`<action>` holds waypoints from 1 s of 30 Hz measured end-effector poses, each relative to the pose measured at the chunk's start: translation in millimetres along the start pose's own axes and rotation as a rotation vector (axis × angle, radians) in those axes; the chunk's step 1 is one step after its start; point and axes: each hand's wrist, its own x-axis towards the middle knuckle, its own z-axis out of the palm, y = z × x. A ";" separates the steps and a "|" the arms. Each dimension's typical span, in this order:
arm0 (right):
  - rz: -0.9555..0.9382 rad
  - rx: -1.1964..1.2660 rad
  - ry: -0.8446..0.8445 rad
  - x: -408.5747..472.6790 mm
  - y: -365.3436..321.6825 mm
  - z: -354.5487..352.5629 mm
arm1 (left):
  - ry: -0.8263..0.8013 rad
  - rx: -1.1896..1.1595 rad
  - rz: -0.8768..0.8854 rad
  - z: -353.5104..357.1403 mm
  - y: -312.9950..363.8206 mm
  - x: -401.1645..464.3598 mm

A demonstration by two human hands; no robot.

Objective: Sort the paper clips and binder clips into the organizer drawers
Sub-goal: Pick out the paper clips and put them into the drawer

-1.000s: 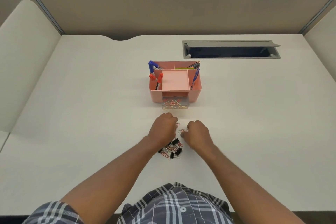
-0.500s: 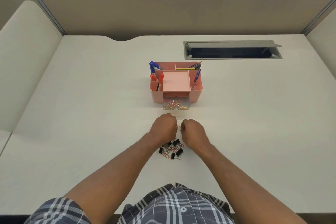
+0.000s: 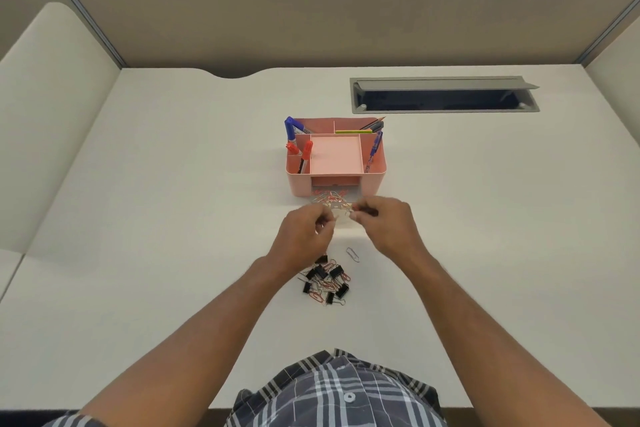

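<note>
Sitting on the desk [image 3: 173, 218], mid-scene: a pink organizer [image 3: 335, 158] with pens standing in its back and side slots, its clear drawer [image 3: 332, 201] pulled out toward the near side and already holding a tangle of red and silver paper clips. Hovering just near of that drawer, both hands, close together. Lying directly far of the fingertips, the drawer mouth, so probably calling for only a short forward reach to drop in.

Curling at the left edge of the drawer, the left hand [image 3: 304, 236], fingers bent round something small; too blurred to say which clip. Pinching at the drawer's near right corner, the right hand [image 3: 388, 225], thumb and fingers closed on what looks like a clip, though hard to make out. Both about equally near the drawer.

Lying nearer the body, between the forearms: the pile [image 3: 325, 281] of black binder clips mixed with red paper clips, still unsorted. Lying apart, just far and right of the pile, near the right wrist: one silver clip [image 3: 352, 254], long axis running far-left to near-right.
</note>
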 end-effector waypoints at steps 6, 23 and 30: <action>-0.165 -0.095 0.066 23.8 -26.1 1.5 | 0.130 0.060 0.011 -17.7 15.1 35.1; -0.238 -0.206 -0.029 -1.8 -2.9 13.5 | 0.087 0.040 0.078 -10.4 -20.0 -4.0; -0.002 -0.579 -0.179 -21.3 39.2 44.9 | -0.038 0.204 -0.024 2.3 -48.6 -39.9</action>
